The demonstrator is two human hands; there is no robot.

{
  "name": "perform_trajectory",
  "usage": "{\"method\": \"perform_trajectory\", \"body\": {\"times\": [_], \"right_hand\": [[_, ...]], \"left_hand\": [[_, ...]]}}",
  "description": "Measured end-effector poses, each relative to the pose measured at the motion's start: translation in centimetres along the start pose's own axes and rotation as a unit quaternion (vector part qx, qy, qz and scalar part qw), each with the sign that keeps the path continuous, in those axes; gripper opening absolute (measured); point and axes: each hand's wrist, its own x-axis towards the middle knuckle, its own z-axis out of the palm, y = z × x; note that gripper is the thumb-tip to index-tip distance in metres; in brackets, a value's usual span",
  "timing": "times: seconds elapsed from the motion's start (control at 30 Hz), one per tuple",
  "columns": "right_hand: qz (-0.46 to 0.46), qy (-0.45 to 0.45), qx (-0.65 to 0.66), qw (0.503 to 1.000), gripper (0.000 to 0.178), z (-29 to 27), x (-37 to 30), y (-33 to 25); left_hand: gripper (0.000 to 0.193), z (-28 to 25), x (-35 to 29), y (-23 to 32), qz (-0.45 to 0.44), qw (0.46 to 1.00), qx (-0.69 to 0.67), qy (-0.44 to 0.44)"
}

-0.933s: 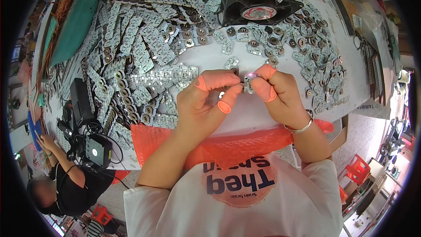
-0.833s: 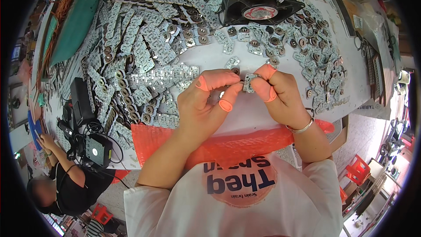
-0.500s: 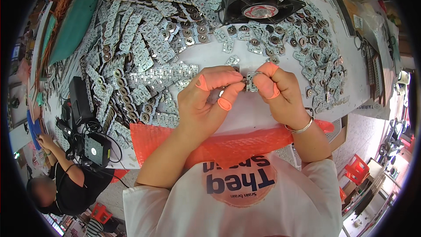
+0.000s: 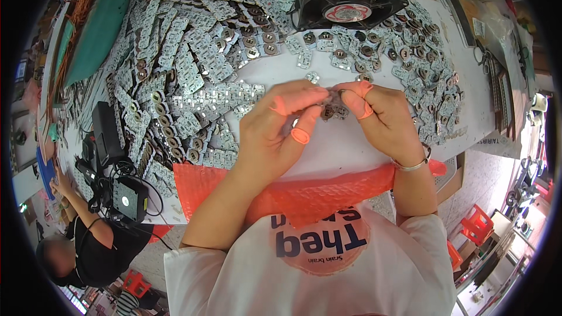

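Orange finger cots cover the thumb and index finger of each hand. Fingertips of my left hand [image 4: 272, 123] are pinched at the left end of a small circuit board [image 4: 329, 112], which carries a dark round part. From the other side, my right hand [image 4: 383, 117] closes thumb and forefinger on its upper right edge. Motion smears the gap between the fingertips, so the grip there is partly hidden. Just beyond the fingers lies a loose small board [image 4: 312, 76] on the white table [image 4: 275, 73].
Joined strips of circuit boards [image 4: 205, 61] pile up on the left; many separate boards [image 4: 418, 76] lie right. A black fan [image 4: 348, 0] stands at the back. Power adapters [image 4: 126, 199] with cables sit front left. Red plastic sheeting [image 4: 328, 199] hangs over the near edge. Another person [image 4: 99, 246] works at left.
My right hand has shifted slightly right and its wrist has turned. The board between my fingertips has tilted, now showing its dark round part. My left hand has moved only a little.
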Motion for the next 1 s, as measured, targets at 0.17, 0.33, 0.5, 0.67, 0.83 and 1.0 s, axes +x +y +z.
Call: {"method": "perform_trajectory", "body": {"times": [0.17,0.33,0.5,0.67,0.83,1.0], "right_hand": [[0.051,-0.009,-0.054,0.997,0.023,-1.2,0.1,-1.1],[0.045,-0.067,0.090,0.993,0.018,-0.9,-0.2,-1.0],[-0.023,-0.063,0.057,0.996,0.015,0.1,-0.1,-0.4],[0.099,-0.129,0.215,0.963,0.018,-0.8,-0.3,-1.9],[0.206,-0.089,0.346,0.911,0.020,-0.7,-0.4,-1.7],[0.056,-0.032,0.161,0.985,0.022,0.4,-0.3,-1.5]], "left_hand": [[0.023,0.0,-0.5,0.3,-0.079,0.996,0.023,-0.042],[0.027,-0.2,-0.5,0.4,-0.202,0.953,-0.222,-0.026],[0.025,-0.3,-0.3,0.6,-0.263,0.936,-0.234,0.001],[0.026,-1.5,-0.1,0.8,-0.351,0.863,-0.360,-0.045],[0.021,-0.2,-0.5,0.8,-0.214,0.926,-0.310,0.009],[0.021,0.0,-0.7,0.5,-0.073,0.991,-0.111,0.010]]}}
